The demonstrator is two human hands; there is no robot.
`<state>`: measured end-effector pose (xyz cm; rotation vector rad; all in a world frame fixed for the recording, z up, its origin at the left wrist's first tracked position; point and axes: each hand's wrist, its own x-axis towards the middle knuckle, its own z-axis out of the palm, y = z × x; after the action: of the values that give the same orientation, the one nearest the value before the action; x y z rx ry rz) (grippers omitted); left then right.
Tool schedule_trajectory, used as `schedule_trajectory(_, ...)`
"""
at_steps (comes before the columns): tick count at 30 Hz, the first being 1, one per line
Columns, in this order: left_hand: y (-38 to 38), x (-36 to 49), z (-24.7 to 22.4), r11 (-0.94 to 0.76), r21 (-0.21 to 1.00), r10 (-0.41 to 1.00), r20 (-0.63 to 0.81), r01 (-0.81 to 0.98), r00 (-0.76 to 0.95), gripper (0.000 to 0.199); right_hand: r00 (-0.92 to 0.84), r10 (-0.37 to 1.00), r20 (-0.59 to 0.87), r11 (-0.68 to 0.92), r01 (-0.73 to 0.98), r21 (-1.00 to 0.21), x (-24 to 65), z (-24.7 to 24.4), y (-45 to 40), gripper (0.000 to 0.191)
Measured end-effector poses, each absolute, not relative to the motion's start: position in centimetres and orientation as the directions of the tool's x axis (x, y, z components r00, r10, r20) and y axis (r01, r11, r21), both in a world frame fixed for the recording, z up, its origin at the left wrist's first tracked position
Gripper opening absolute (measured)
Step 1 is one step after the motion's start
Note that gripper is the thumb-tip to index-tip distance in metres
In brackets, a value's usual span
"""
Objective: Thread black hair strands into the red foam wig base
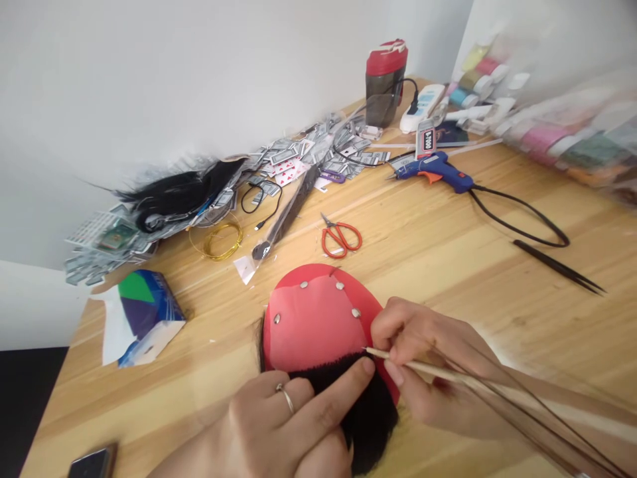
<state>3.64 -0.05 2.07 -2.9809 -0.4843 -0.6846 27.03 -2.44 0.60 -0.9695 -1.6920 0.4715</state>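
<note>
Red dome (367, 295), pinned pink panel (316, 325), black hair (373, 421), right fingers (385, 323) pinching pale stick (423, 366), left fingers (336, 401) on hair, grip unclear

Single head-worn view, pitched forward and down across the counter (423, 242). Hands (298, 425) close, low in frame; wall (174, 79) farther off.

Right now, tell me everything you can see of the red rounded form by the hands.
The red form is smooth and domed, perhaps plastic or rubber. A paler, thin sheet covers much of its visible top, with four silvery studs showing along the sheet's edges. Black hair lies across its nearer part. It sits on the wooden table. The left hand rests on the hair; the right hand holds a thin pale tool, tip at the hair's upper edge.
</note>
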Motion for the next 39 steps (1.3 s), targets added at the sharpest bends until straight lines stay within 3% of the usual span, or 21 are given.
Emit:
schedule_trajectory(6, 1.0, 4.0, 1.8, -0.986, 0.015, 0.148, 0.541, 0.167, 0.828, 0.029, -0.076, 0.804, 0.589, 0.574, 0.354, -0.738, 26.8, 0.4, -2.6, 0.025)
schedule_trajectory(10, 0.9, 4.2, 1.7, -0.969, 0.059, 0.232, 0.545, 0.240, 0.805, 0.031, -0.079, 0.816, 0.573, 0.561, 0.353, -0.749, 26.7, 0.2, -2.7, 0.027)
schedule_trajectory(15, 0.7, 4.4, 1.4, -0.980, 0.023, 0.173, 0.584, 0.197, 0.793, 0.035, -0.101, 0.789, 0.607, 0.606, 0.298, -0.738, 26.7, -0.2, -2.7, 0.029)
schedule_trajectory(19, -0.2, 4.5, 1.0, -0.937, 0.112, 0.334, 0.564, 0.331, 0.755, 0.032, -0.103, 0.790, 0.604, 0.606, 0.273, -0.747, 26.8, -0.2, -2.7, 0.027)
schedule_trajectory(23, -0.5, 4.3, 1.2, -0.939, 0.109, 0.333, 0.526, 0.326, 0.783, 0.030, -0.073, 0.818, 0.570, 0.563, 0.301, -0.770, 26.9, -0.1, -2.7, 0.028)
schedule_trajectory(31, -0.2, 4.0, 1.7, -0.946, 0.115, 0.318, 0.502, 0.303, 0.804, 0.028, -0.040, 0.907, 0.419, 0.421, 0.065, -0.905, 27.1, -0.9, -2.8, 0.023)
schedule_trajectory(36, 0.2, 4.3, 2.3, -0.948, 0.134, 0.316, 0.498, 0.289, 0.808, 0.029, -0.115, 0.939, 0.323, 0.317, -0.066, -0.946, 27.4, -0.7, -2.7, 0.018)
schedule_trajectory(39, 1.2, 4.8, 3.4, -0.931, 0.246, 0.355, 0.436, 0.269, 0.827, 0.031, -0.130, 0.948, 0.290, 0.273, -0.133, -0.953, 27.5, -0.6, -2.5, 0.016)
